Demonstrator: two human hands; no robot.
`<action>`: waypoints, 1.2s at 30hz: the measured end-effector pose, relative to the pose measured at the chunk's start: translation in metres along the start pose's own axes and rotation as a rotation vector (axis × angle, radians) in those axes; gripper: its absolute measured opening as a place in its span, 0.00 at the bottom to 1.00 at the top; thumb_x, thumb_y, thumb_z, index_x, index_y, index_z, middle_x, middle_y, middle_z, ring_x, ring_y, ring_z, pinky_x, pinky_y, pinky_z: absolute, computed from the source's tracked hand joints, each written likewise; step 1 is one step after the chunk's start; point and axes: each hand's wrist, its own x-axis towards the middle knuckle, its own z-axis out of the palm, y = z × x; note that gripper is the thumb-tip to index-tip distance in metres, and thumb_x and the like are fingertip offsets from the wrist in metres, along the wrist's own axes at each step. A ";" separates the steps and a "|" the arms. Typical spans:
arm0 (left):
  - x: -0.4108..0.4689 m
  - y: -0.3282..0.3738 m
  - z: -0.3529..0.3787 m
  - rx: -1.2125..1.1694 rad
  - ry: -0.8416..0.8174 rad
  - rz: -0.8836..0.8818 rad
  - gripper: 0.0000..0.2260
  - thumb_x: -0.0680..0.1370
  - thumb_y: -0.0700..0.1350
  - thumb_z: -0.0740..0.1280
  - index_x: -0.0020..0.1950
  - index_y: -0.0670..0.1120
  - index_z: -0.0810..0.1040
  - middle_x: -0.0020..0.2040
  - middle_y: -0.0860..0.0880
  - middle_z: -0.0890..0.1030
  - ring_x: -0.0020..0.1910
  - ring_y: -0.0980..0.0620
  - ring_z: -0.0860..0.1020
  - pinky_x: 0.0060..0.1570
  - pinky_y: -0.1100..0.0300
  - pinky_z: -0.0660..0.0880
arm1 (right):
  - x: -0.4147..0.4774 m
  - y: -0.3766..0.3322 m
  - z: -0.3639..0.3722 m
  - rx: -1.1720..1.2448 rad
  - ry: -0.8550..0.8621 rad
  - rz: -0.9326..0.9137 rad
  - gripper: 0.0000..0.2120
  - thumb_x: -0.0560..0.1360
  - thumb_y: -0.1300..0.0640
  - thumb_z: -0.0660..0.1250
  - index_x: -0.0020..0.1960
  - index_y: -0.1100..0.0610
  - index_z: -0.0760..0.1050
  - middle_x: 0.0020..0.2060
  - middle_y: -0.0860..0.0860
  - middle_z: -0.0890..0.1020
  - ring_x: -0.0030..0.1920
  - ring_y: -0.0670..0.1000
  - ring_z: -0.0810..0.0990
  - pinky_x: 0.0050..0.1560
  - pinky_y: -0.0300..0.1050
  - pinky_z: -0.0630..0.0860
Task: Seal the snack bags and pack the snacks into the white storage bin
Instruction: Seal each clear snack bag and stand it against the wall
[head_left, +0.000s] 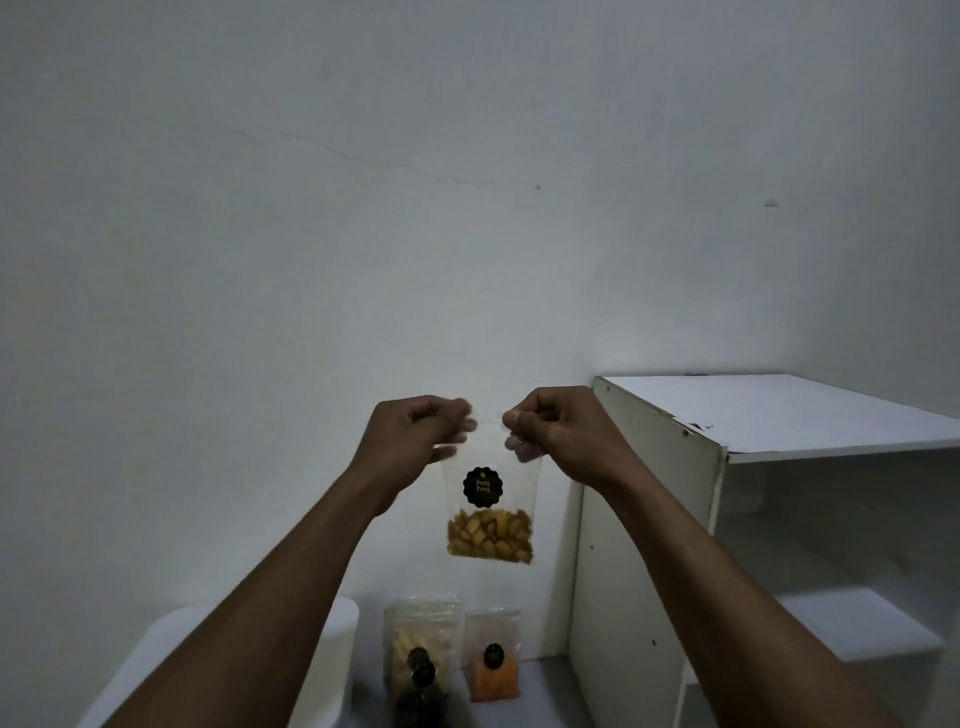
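Both hands hold one snack bag (491, 519) in the air in front of the bare wall, high above the counter (545, 686). The left hand (415, 431) pinches the left end of the bag's top strip, and the right hand (556, 423) pinches the right end, with the fingers curled closed on the plastic. The left fingers are a little blurred. I judge this grip is for pressing the zip strip shut along the top, and the bag hangs upright so that the pieces stay at the bottom, away from the seal.

The bag is thin, clear, soft plastic of a long rectangular shape. Its lower part is filled with small yellow-brown chunky pieces, and above them is a round black sticker (482, 486) with a wavy edge.

Two more bags stand at the back edge of the counter, near the wall: a wider one with pale pieces (418, 649) and a smaller one with orange content (493, 670). The white storage bin (343, 639), smooth with rounded corners, is on the left side of the counter, partly hidden by the left arm. A white board shelf unit (649, 519) stands at the right edge.
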 end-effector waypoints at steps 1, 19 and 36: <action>0.001 -0.001 -0.003 -0.004 0.005 -0.004 0.08 0.77 0.45 0.71 0.48 0.41 0.85 0.43 0.45 0.87 0.44 0.50 0.84 0.53 0.53 0.82 | -0.001 0.002 0.000 0.010 -0.006 0.009 0.07 0.77 0.63 0.71 0.45 0.68 0.81 0.36 0.60 0.86 0.34 0.53 0.83 0.40 0.45 0.84; 0.003 0.000 0.018 0.063 0.150 -0.275 0.17 0.74 0.53 0.74 0.43 0.38 0.82 0.40 0.43 0.85 0.36 0.50 0.84 0.39 0.56 0.83 | -0.005 0.014 0.023 -0.310 0.007 -0.008 0.08 0.77 0.57 0.68 0.42 0.56 0.84 0.34 0.49 0.86 0.37 0.48 0.85 0.48 0.52 0.83; 0.001 -0.004 0.012 -0.040 -0.016 -0.321 0.10 0.74 0.36 0.66 0.51 0.32 0.81 0.45 0.39 0.86 0.39 0.48 0.85 0.43 0.56 0.83 | -0.018 0.017 0.032 -0.316 -0.018 0.003 0.10 0.76 0.47 0.69 0.43 0.53 0.83 0.35 0.46 0.86 0.39 0.44 0.85 0.48 0.51 0.83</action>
